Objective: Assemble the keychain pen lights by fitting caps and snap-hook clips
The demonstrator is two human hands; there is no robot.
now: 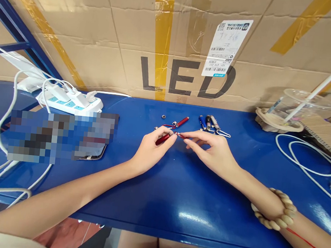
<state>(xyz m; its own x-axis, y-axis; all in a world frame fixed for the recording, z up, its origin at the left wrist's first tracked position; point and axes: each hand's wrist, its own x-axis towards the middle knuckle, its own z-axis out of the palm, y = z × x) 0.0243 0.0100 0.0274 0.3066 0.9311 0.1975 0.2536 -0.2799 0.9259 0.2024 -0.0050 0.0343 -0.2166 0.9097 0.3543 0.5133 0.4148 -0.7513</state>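
My left hand (151,148) is closed on a short red metal tube (162,139) that looks like the body of a small keychain flashlight. Thumb and fingertips of my right hand (217,149) pinch a thin red piece with a shiny end (181,136), which meets the left fingertips; its exact kind is too small to tell. Just beyond the hands lies another red flashlight tube (182,121), near a red clip (169,126) partly hidden by my left hand. A small metal ring-shaped cap (163,116) lies behind them.
Beyond my right hand lie blue (202,122), black (208,122) and silver (214,122) flashlights with a silver clip (223,133). A power strip (88,107) and phone (100,152) are left. A white cable (297,156) and plastic cup (304,104) are right. A cardboard box (128,27) stands behind.
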